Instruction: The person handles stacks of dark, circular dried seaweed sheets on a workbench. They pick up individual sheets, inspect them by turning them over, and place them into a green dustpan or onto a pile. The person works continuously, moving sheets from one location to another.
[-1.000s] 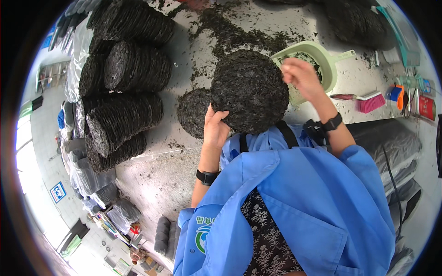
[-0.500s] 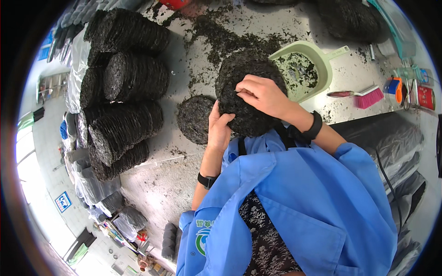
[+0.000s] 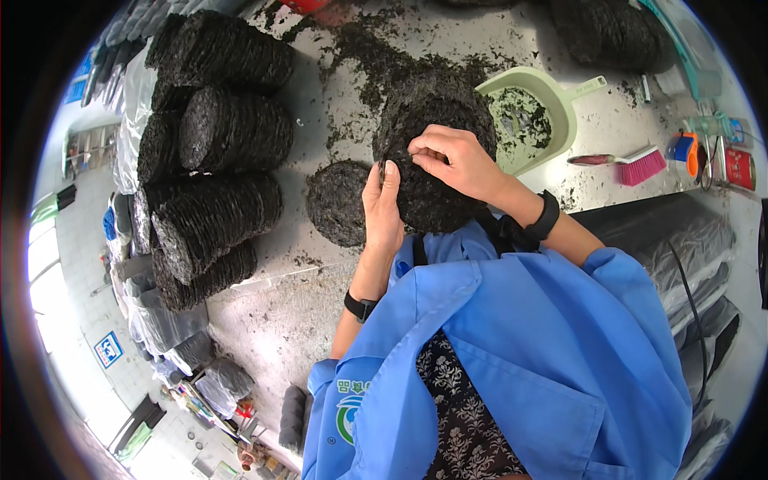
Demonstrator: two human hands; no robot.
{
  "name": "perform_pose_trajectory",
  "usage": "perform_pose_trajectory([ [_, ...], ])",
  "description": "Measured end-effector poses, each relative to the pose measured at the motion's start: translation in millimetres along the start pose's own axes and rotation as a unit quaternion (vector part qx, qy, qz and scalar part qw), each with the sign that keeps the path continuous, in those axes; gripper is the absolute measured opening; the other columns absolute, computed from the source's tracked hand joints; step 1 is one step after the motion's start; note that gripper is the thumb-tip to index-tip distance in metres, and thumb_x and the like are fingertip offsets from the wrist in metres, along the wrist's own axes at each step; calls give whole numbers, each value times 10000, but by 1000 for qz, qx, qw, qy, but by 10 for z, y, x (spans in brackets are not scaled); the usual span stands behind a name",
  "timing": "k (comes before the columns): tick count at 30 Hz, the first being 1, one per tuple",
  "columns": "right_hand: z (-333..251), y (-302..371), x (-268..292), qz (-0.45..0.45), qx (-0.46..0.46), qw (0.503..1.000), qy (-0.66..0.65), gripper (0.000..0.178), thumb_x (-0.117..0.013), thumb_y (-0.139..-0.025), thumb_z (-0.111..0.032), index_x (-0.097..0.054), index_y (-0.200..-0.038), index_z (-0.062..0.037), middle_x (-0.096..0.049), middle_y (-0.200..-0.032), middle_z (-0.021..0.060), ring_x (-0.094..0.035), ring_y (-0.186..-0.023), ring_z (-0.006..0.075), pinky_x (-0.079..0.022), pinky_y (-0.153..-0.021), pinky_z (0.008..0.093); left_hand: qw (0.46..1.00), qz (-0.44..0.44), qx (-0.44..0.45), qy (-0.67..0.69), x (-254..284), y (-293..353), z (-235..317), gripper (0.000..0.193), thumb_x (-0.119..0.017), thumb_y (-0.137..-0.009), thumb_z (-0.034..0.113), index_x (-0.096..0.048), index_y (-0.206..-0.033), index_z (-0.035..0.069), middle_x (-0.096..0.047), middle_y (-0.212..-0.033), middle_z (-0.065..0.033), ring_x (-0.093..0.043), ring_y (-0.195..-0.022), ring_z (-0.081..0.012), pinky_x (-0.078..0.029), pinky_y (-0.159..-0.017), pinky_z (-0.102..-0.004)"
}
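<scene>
A round dark disc of dried seaweed (image 3: 444, 188) faces me at the table's near edge, with a stack of similar discs (image 3: 428, 100) behind it. My left hand (image 3: 384, 210) grips the disc's left edge between thumb and fingers. Over the disc's middle, my right hand (image 3: 460, 164) has its thumb and fingertips pinched together. Whatever is between those tips is too small to make out. Left of my left hand lies another round seaweed cake (image 3: 340, 203), flat on the table.
Several rows of stacked seaweed discs (image 3: 236, 128) stand at the left. A pale green dustpan (image 3: 566, 120) holding dark scraps lies to the right, beside a pink-bristled brush (image 3: 640, 168). Seaweed crumbs (image 3: 360, 60) litter the white table (image 3: 316, 104). A red tin (image 3: 740, 170) stands far right.
My left hand has moved slightly up along the disc's edge, its thumb now pointing upward. The right hand stays pinched at nearly the same spot. The disc has tilted a little.
</scene>
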State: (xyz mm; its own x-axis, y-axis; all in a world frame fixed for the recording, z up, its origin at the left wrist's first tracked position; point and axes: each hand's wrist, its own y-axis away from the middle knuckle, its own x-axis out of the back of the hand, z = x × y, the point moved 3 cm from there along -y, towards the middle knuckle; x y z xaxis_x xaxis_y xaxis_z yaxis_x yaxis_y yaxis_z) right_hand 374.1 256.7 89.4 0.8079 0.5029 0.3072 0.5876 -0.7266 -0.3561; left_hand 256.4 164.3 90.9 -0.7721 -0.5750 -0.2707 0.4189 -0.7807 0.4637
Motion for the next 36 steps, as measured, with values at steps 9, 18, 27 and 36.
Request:
perform_pose_trajectory([
  [9, -68, -35, -2, -17, 63, 996, 66, 79, -640, -769, -11, -588, -828, -3, -542, -740, 70, -570, -617, 174, -454, -538, 285, 999, -45, -10, -16, 41, -57, -78, 315, -514, -960, 257, -513, -1139, -3, -532, -973, 15, -460, -914, -43, -386, -820, -211],
  [18, -10, -17, 3, -23, -3, 998, -56, 74, -625, -730, 28, -589, -781, -12, -507, -677, 27, -491, -529, 91, -405, -483, 246, 998, -10, 52, 28, 150, -151, -199, 389, -510, -957, 285, -478, -1217, -2, -574, -1083, -45, -491, -1069, -92, -396, -911, -259],
  [27, 308, 148, 353, -25, -144, 954, -263, 26, -638, -793, -8, -618, -779, -17, -552, -707, -38, -485, -647, 17, -391, -550, 190, 986, -61, 83, 131, 240, -205, -211, 428, -528, -938, 306, -450, -1252, 25, -539, -1206, -108, -549, -1091, -221, -480, -903, -372],
  [36, 1112, 805, 1622, 66, -301, 883, 353, 107, -641, -828, -111, -641, -897, -29, -609, -686, 118, -593, -610, 261, -470, -575, 315, 965, -59, 96, 238, 433, -263, -297, 410, -475, -956, 310, -450, -1284, 65, -536, -1248, -98, -528, -1127, -270, -441, -962, -429],
])
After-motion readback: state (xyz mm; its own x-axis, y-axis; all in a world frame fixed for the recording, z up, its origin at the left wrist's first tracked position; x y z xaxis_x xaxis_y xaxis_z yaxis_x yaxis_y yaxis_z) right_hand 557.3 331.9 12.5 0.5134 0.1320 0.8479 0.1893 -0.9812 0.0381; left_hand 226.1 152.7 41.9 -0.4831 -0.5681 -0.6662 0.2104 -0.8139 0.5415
